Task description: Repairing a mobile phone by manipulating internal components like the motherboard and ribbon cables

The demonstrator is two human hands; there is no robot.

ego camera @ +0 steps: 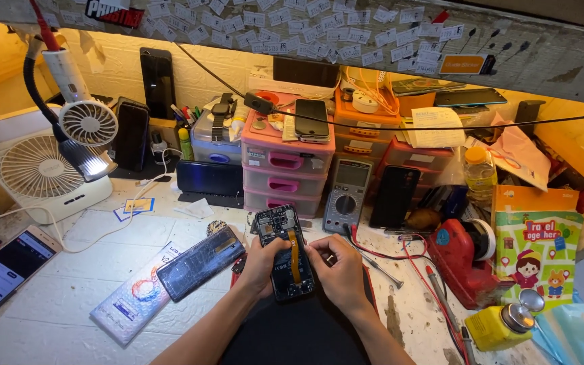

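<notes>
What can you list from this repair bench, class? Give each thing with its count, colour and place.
opened phone: 1, black with an orange ribbon strip, held at centre
cracked phone: 1, dark, lying left of the hands
drawer unit: 1, pink, behind the hands
multimeter: 1, grey, right of the drawers
desk fan: 1, white, far left
clip fan: 1, white, on a flexible arm
lit phone: 1, white-edged, left edge
bottle: 1, yellow cap, right rear
red tool: 1, red, right
yellow canister: 1, yellow, lower right
left hand: 1, gripping the opened phone's left edge
right hand: 1, at its right edge
</notes>
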